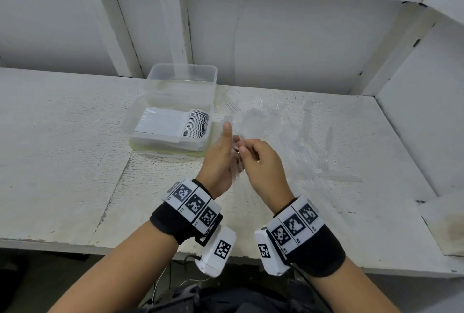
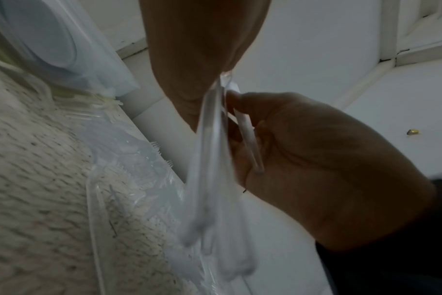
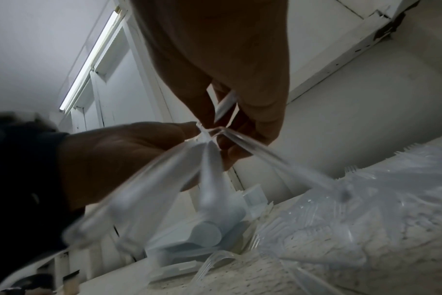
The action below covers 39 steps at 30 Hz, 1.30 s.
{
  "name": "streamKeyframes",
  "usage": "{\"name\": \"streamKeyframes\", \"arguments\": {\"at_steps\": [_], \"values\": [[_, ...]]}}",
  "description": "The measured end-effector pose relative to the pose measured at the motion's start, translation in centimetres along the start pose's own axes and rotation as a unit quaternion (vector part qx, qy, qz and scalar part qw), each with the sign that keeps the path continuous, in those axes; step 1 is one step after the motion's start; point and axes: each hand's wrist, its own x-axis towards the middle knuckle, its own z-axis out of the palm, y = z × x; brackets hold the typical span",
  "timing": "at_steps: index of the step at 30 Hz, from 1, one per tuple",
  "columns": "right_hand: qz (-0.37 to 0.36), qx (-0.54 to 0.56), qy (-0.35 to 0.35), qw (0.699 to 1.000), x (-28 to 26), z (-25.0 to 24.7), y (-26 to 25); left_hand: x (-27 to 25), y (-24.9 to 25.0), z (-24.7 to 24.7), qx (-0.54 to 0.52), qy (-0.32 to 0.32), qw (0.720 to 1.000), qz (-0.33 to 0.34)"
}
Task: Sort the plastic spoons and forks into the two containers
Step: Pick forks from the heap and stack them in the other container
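Two clear containers stand at centre-left. The near container (image 1: 140, 121) holds a neat stack of white spoons (image 1: 175, 124), and the far container (image 1: 183, 74) looks empty. A loose pile of clear forks (image 1: 281, 134) lies on the table to their right. Above the pile's near edge my hands meet. My left hand (image 1: 232, 147), thumb up, grips a fanned bunch of clear cutlery (image 2: 209, 159) by one end. My right hand (image 1: 244, 148) pinches a single pale handle (image 2: 247, 135) beside that bunch. The blurred ends do not show whether they are forks or spoons.
The white table (image 1: 62, 162) runs into a corner, with a wall (image 1: 288, 49) behind and a side panel (image 1: 426, 111) at the right. Its front edge lies just under my wrists. Fork tines (image 3: 353, 169) stick out of the pile.
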Motion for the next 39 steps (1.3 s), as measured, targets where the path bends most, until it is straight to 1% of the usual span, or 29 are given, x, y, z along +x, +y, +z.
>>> {"name": "streamKeyframes", "arguments": {"at_steps": [2, 4, 8, 11, 13, 16, 20, 24, 26, 30, 32, 35, 37, 39], "values": [[-0.004, -0.028, -0.005, 1.0, 0.1, 0.1, 0.0, -0.3, 0.2, 0.2, 0.015, -0.001, 1.0, 0.005], [-0.004, -0.022, -0.008, 1.0, 0.1, 0.0, -0.1, -0.3, 0.3, 0.1, 0.02, 0.005, 1.0, 0.01], [0.007, 0.01, -0.018, 1.0, -0.4, -0.4, -0.5, 0.0, 0.6, -0.5, -0.015, 0.052, 0.998, 0.008], [-0.013, -0.021, -0.004, 1.0, -0.7, -1.2, -0.3, 0.2, 1.1, -1.1, -0.046, 0.08, 0.996, 0.007], [-0.018, -0.042, 0.003, 0.999, -0.8, -1.9, -0.1, 0.3, 1.4, -1.5, -0.032, 0.102, 0.994, 0.006], [-0.025, -0.117, 0.007, 0.993, -0.9, -2.4, 0.4, 0.5, 1.6, -1.6, -0.018, 0.114, 0.993, 0.004], [-0.065, -0.155, 0.038, 0.985, -0.9, -2.0, 1.2, 0.7, 1.5, -1.4, -0.02, 0.129, 0.991, 0.004], [-0.109, -0.148, 0.037, 0.982, -1.1, -0.7, 1.5, 1.0, 1.3, -0.8, -0.032, 0.129, 0.991, 0.008], [-0.116, -0.15, 0.019, 0.982, -1.1, -0.3, 1.4, 1.1, 1.4, -0.6, -0.041, 0.131, 0.991, 0.008], [-0.098, -0.136, -0.031, 0.985, -0.7, -0.4, 0.7, 1.5, 1.5, -0.5, -0.057, 0.113, 0.992, -0.001], [-0.072, -0.102, -0.085, 0.989, -0.7, -0.7, 0.1, 1.5, 1.5, -0.5, -0.067, 0.112, 0.991, 0.002], [-0.011, -0.026, -0.173, 0.985, -0.7, -1.0, -0.7, 1.5, 1.5, -0.5, -0.069, 0.123, 0.99, 0.007], [0.014, 0.004, -0.2, 0.98, -0.7, -0.9, -0.8, 1.4, 1.6, -0.6, -0.069, 0.116, 0.991, -0.012], [0.012, -0.019, -0.208, 0.978, -0.8, -0.7, -0.6, 1.4, 1.6, -0.6, -0.083, 0.113, 0.99, -0.027]]}}
